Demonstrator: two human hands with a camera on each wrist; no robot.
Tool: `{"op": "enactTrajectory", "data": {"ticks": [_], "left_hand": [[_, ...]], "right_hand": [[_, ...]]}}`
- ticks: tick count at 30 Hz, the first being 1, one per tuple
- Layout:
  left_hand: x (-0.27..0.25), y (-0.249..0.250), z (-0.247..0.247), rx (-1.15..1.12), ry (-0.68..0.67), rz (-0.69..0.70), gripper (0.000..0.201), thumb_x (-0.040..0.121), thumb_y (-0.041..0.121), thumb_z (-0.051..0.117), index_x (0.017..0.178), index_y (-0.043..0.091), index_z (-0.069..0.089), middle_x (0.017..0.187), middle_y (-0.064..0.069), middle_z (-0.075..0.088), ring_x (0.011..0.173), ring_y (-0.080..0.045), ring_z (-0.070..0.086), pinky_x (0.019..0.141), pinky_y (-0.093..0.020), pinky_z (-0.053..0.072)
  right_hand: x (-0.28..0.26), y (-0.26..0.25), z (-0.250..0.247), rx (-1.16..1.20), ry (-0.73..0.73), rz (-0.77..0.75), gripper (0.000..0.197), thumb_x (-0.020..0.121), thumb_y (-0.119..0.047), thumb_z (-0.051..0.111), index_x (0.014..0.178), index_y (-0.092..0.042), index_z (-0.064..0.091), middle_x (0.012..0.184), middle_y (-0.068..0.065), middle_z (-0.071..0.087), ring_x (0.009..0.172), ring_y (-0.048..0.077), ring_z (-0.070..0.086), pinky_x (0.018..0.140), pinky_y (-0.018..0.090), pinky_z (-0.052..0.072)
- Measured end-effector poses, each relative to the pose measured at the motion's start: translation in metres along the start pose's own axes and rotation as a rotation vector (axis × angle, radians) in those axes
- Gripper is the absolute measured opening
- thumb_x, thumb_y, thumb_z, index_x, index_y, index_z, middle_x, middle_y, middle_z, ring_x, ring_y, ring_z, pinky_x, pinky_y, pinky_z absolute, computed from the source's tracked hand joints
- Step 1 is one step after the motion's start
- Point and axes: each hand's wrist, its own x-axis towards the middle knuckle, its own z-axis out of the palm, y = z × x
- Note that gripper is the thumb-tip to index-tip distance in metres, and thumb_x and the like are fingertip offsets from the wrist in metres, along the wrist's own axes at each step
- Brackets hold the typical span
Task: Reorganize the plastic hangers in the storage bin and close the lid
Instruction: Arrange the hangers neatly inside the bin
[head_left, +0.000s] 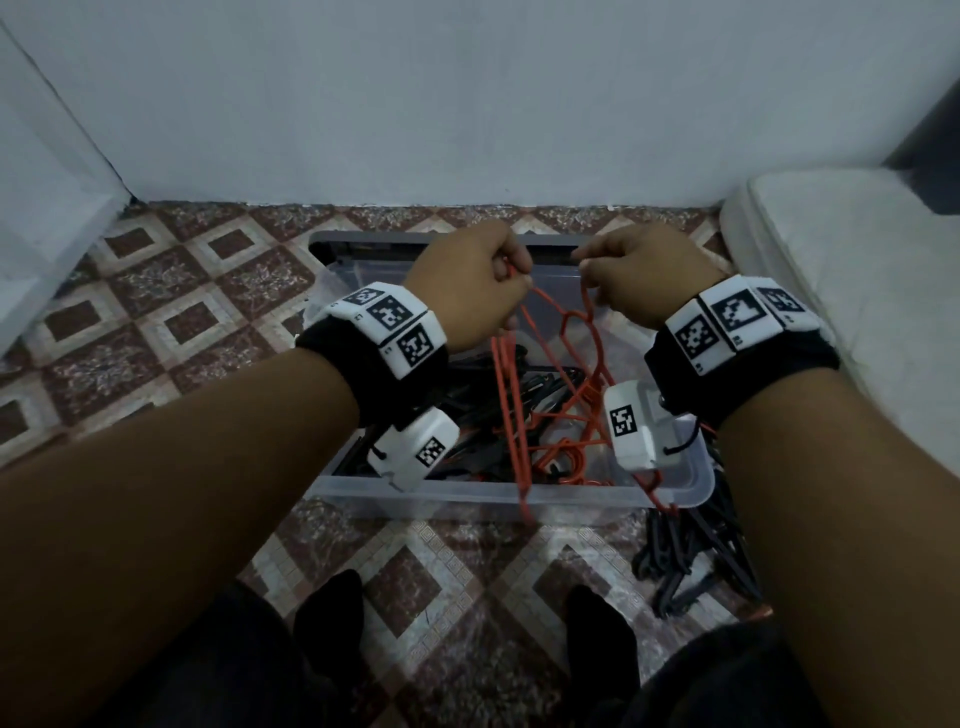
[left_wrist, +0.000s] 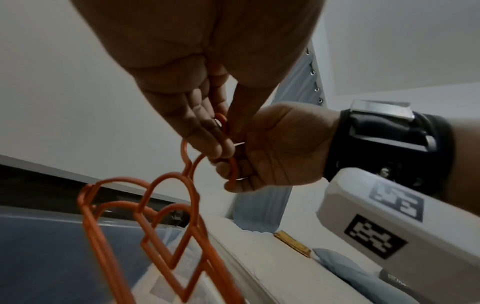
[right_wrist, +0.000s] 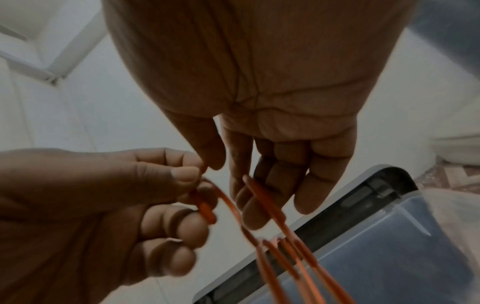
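A clear plastic storage bin stands open on the tiled floor, with black hangers lying inside. Several orange hangers hang tangled above it, their lower ends in the bin and one end over the front rim. My left hand pinches one orange hook between thumb and curled fingers. My right hand curls its fingers round another hook close beside it. The two hands almost touch over the back of the bin. A grey-edged lid lies behind the bin.
A pile of black hangers lies on the floor at the bin's front right corner. A white mattress runs along the right, a wall is close behind, and a white door frame stands left. My feet are before the bin.
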Motion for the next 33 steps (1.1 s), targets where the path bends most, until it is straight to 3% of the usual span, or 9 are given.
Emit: {"op": "enactTrajectory", "data": {"ticks": [6, 9, 14, 18, 23, 26, 28, 30, 33], "left_hand": [[0.0, 0.012, 0.02, -0.089, -0.04, 0.068, 0.019, 0.085, 0.01, 0.065, 0.099, 0.02, 0.058, 0.09, -0.005, 0.064, 0.071, -0.018, 0.069, 0.071, -0.043, 0.058], [0.0, 0.012, 0.021, -0.104, -0.082, 0.065, 0.026, 0.083, 0.009, 0.063, 0.102, 0.025, 0.054, 0.093, -0.002, 0.061, 0.072, -0.02, 0.065, 0.074, -0.045, 0.057], [0.002, 0.011, 0.018, -0.265, -0.184, 0.014, 0.032, 0.084, 0.002, 0.054, 0.097, 0.03, 0.047, 0.077, -0.001, 0.068, 0.079, -0.031, 0.07, 0.074, -0.054, 0.057], [0.002, 0.009, 0.017, -0.34, -0.217, -0.021, 0.029, 0.08, 0.006, 0.055, 0.098, 0.028, 0.048, 0.076, -0.008, 0.069, 0.081, -0.037, 0.069, 0.079, -0.058, 0.055], [-0.004, 0.019, 0.023, -0.263, -0.085, 0.012, 0.023, 0.082, 0.009, 0.064, 0.093, 0.024, 0.05, 0.07, -0.005, 0.066, 0.069, -0.029, 0.069, 0.072, -0.049, 0.058], [-0.004, 0.022, 0.019, -0.329, -0.053, -0.027, 0.016, 0.087, 0.008, 0.064, 0.092, 0.017, 0.051, 0.075, -0.014, 0.07, 0.066, -0.025, 0.071, 0.066, -0.042, 0.06], [-0.005, 0.016, 0.009, -0.299, -0.042, -0.056, 0.01, 0.09, 0.011, 0.062, 0.09, 0.014, 0.053, 0.074, -0.014, 0.071, 0.066, -0.025, 0.072, 0.061, -0.04, 0.06], [-0.007, 0.002, -0.001, -0.17, -0.108, -0.09, 0.01, 0.091, 0.019, 0.062, 0.088, 0.012, 0.056, 0.071, -0.01, 0.071, 0.067, -0.027, 0.072, 0.061, -0.041, 0.06], [-0.013, -0.023, -0.01, 0.124, -0.418, -0.176, 0.025, 0.092, 0.036, 0.062, 0.092, 0.012, 0.063, 0.077, -0.003, 0.074, 0.072, -0.02, 0.072, 0.067, -0.034, 0.059]], "right_hand": [[-0.002, -0.005, 0.014, 0.293, -0.213, 0.068, 0.021, 0.076, -0.021, 0.055, 0.07, -0.019, 0.075, 0.068, 0.01, 0.072, 0.074, 0.034, 0.07, 0.076, 0.048, 0.055], [-0.002, -0.003, 0.014, 0.429, -0.194, 0.115, 0.017, 0.067, -0.024, 0.057, 0.066, -0.023, 0.074, 0.06, 0.006, 0.068, 0.061, 0.025, 0.068, 0.072, 0.046, 0.055], [0.007, 0.002, 0.016, 0.528, -0.164, 0.208, 0.013, 0.086, -0.028, 0.065, 0.074, -0.023, 0.067, 0.066, 0.003, 0.07, 0.074, 0.026, 0.072, 0.069, 0.039, 0.048], [0.005, 0.003, 0.016, 0.53, -0.192, 0.208, 0.012, 0.076, -0.035, 0.07, 0.078, -0.024, 0.067, 0.068, 0.002, 0.071, 0.073, 0.023, 0.072, 0.068, 0.036, 0.047], [-0.001, -0.002, 0.014, 0.441, -0.202, 0.115, 0.032, 0.071, -0.036, 0.069, 0.097, -0.017, 0.072, 0.084, 0.011, 0.074, 0.072, 0.024, 0.069, 0.063, 0.036, 0.048], [-0.001, -0.004, 0.009, 0.397, -0.17, 0.078, 0.02, 0.077, -0.019, 0.063, 0.095, -0.018, 0.074, 0.084, 0.01, 0.075, 0.073, 0.023, 0.071, 0.071, 0.039, 0.057], [0.001, -0.002, 0.006, 0.329, -0.07, 0.074, 0.017, 0.077, -0.014, 0.062, 0.089, -0.021, 0.072, 0.079, 0.007, 0.074, 0.064, 0.018, 0.069, 0.066, 0.036, 0.055], [0.002, 0.001, 0.002, 0.287, -0.006, 0.057, 0.013, 0.08, -0.013, 0.063, 0.085, -0.024, 0.068, 0.077, 0.005, 0.072, 0.06, 0.015, 0.066, 0.063, 0.033, 0.052], [0.001, 0.004, -0.004, 0.26, 0.02, 0.038, 0.016, 0.084, -0.012, 0.061, 0.091, -0.025, 0.067, 0.078, 0.003, 0.072, 0.062, 0.012, 0.068, 0.064, 0.031, 0.053]]}}
